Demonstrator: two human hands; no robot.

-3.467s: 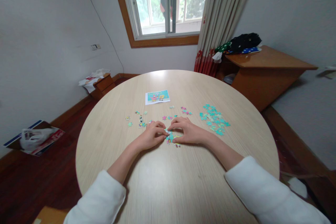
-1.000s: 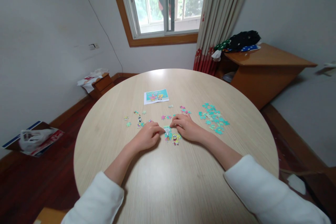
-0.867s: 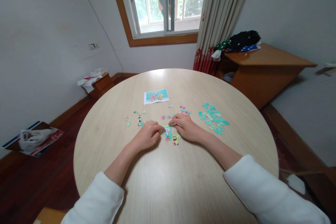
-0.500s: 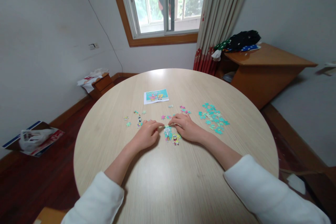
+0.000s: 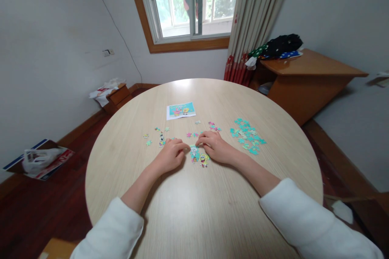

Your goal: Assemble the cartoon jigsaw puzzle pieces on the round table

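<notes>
A partly joined jigsaw puzzle [image 5: 195,155] lies flat on the round table, showing a pale turquoise cartoon figure and a yellow one at its lower right. At its top left corner, my left hand [image 5: 172,154] has its forefinger stretched to the edge, the other fingers curled under. My right hand [image 5: 214,145] is bent over the top right, its fingertips on the same top edge. Between the two forefingers a small turquoise jigsaw puzzle piece is pressed; the fingers partly cover it. Loose pink and turquoise pieces [image 5: 189,134] lie just beyond my hands.
A heap of turquoise pieces [image 5: 247,135] lies to the right. Several mixed pieces [image 5: 161,137] are scattered at the left. Farther back rests a printed reference picture [image 5: 181,110]. The round table [image 5: 194,214] has a wooden desk [image 5: 313,64] behind it at the right.
My left forefinger has drawn slightly back and bent at the puzzle's top edge. My right fingertips have shifted a little; the pieces look the same.
</notes>
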